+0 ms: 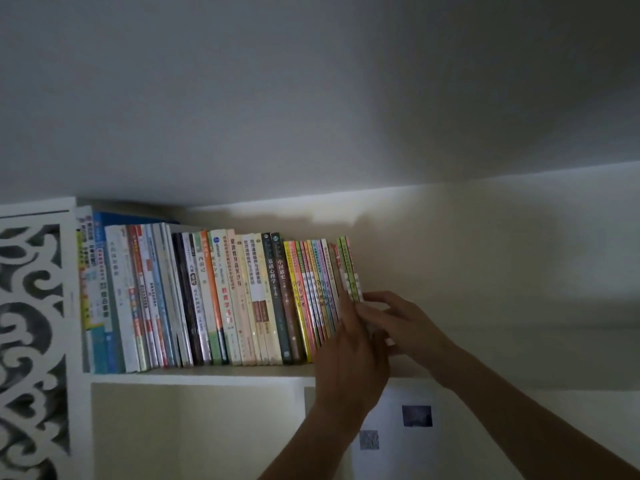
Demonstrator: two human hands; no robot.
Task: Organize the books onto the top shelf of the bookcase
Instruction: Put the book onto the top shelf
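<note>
Our left hand is pressing flat, fingers straight, against the thin green-spined paperbacks ending the row near the white top shelf's front edge; our right hand is cupping them. They seem light, floppy: hold both faces.

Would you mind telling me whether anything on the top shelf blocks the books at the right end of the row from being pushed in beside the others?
Nothing visible does. The left hand and right hand are already on the rightmost thin books, which lean against the row. The top shelf to their right looks bare.
</note>
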